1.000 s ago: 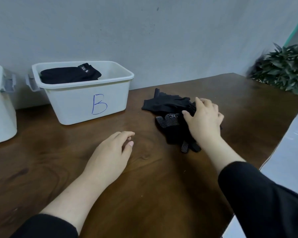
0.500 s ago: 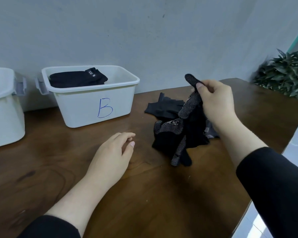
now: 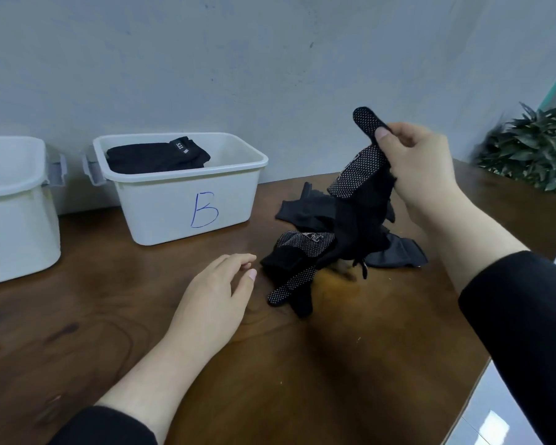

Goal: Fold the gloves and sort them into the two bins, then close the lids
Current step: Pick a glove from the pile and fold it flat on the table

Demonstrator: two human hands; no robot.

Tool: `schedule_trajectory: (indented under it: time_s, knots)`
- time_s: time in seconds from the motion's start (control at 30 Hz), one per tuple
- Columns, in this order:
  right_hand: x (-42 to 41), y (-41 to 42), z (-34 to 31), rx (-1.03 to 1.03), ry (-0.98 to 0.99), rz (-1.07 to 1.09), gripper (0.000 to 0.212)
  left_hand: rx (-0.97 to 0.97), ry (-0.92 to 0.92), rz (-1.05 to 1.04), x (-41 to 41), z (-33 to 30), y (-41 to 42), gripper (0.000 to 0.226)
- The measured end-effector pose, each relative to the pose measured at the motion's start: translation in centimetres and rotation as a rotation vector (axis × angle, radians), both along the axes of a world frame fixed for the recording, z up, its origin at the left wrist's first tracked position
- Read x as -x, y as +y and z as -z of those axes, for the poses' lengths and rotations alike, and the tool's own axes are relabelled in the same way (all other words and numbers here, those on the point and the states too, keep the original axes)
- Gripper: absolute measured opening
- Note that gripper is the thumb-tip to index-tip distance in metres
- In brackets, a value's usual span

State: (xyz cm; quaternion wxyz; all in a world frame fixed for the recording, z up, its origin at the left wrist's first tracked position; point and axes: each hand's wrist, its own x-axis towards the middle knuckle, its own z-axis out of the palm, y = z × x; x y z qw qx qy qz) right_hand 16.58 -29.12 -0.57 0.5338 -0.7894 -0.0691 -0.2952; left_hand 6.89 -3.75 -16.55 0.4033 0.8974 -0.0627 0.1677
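a plain indoor room, office or home — bare grey wall (image 3: 270, 59), dark wooden table (image 3: 302, 364), potted plant (image 3: 533, 146) in the corner.

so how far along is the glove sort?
Done: folded black gloves lie in bin B. In hand: the right hand pinches a dotted glove lifted off the pile; the left hand rests open. Left: the pile, the second bin, both lids.

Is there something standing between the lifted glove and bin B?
Nothing visible does. The dotted glove hangs from the right hand; toward bin B lies bare table. The left hand rests lower, aside.
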Motion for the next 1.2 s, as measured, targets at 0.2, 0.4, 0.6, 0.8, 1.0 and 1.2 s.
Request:
schedule_trajectory:
  time_s: [0.2,0.4,0.6,0.8,1.0,1.2]
  knots:
    - [-0.2,-0.4,-1.0,0.087,0.037,0.027,0.017,0.005,0.004,-0.001,0.2,-0.2,0.0,0.032]
    - [0.7,0.5,-0.4,0.136,0.188,-0.088,0.023,0.027,-0.030,0.001,0.4,-0.6,-0.2,0.032]
    - [1.9,2.3,0.6,0.289,0.227,-0.180,0.024,0.266,-0.033,0.071,-0.2,-3.4,-2.3,0.045]
    - [2.5,3.4,1.5,0.335,0.309,-0.283,0.028,0.456,0.052,0.156,-2.9,-5.8,-4.5,0.040]
    - [3.1,2.8,3.0,0.308,0.345,-0.337,0.027,0.649,0.149,0.080,-4.3,-5.5,-5.3,0.032]
    - [4.4,1.4,5.6,0.634,0.542,-0.428,0.068,0.791,0.208,0.003,-4.2,-6.3,-4.7,0.041]
